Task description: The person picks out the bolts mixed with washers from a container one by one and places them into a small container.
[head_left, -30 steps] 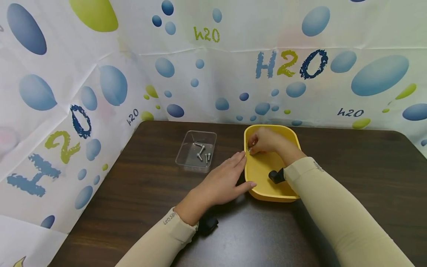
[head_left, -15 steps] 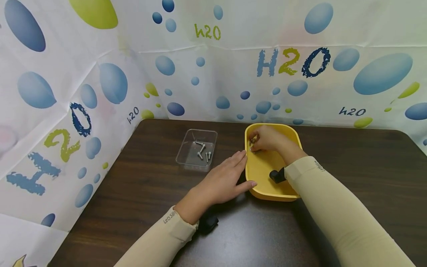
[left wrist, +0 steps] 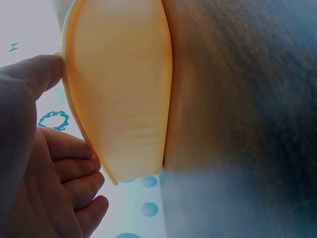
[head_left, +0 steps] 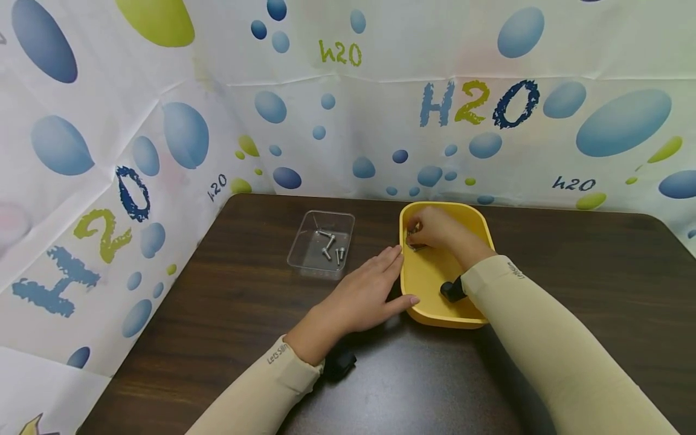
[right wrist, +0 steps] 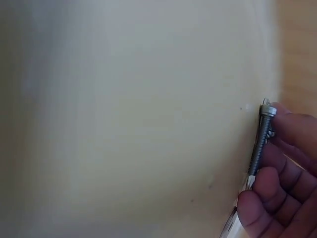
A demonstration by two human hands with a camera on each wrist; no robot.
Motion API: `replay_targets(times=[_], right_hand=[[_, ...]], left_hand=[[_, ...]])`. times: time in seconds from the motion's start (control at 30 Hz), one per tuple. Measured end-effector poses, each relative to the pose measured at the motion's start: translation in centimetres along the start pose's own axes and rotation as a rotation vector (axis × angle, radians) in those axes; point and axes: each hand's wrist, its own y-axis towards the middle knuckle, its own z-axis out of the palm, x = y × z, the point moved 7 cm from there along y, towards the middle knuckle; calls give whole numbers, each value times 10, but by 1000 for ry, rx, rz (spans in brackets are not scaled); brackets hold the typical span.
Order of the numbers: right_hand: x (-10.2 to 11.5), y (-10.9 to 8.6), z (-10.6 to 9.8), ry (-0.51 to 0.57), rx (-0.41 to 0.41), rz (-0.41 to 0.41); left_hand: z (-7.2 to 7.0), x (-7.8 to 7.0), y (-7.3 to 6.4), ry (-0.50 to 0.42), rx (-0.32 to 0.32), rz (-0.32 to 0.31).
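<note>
A yellow tray [head_left: 432, 287] stands near the table's back edge. My right hand [head_left: 437, 228] reaches into its far left corner, with the fingers curled around small metal pieces. In the right wrist view a socket-head screw [right wrist: 261, 141] lies against the fingertips, its knurled head by the index finger and thumb. More metal parts beside it are partly hidden. My left hand [head_left: 359, 299] rests at the tray's left side, fingertips and thumb touching the rim. To the left sits a clear plastic box [head_left: 300, 246] holding several screws [head_left: 328, 243].
The dark wooden table [head_left: 234, 314] extends around both containers. Behind and to the left hangs a white sheet [head_left: 375, 127] printed with drops and letters. A black wrist camera [head_left: 339, 365] sits under the left cuff, another [head_left: 452, 290] at the right cuff inside the tray.
The right fingers have shifted slightly around the metal pieces in the tray's corner. The left hand, tray and clear box stay in place.
</note>
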Motion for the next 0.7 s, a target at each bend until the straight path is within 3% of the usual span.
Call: replay_targets(times=[0.27, 0.7], right_hand=[[0, 1, -1, 16, -22, 3], [5, 1, -4, -1, -42, -99]], left_hand=[[0, 0, 1, 3, -1, -2], [-1, -2, 3, -6, 4, -16]])
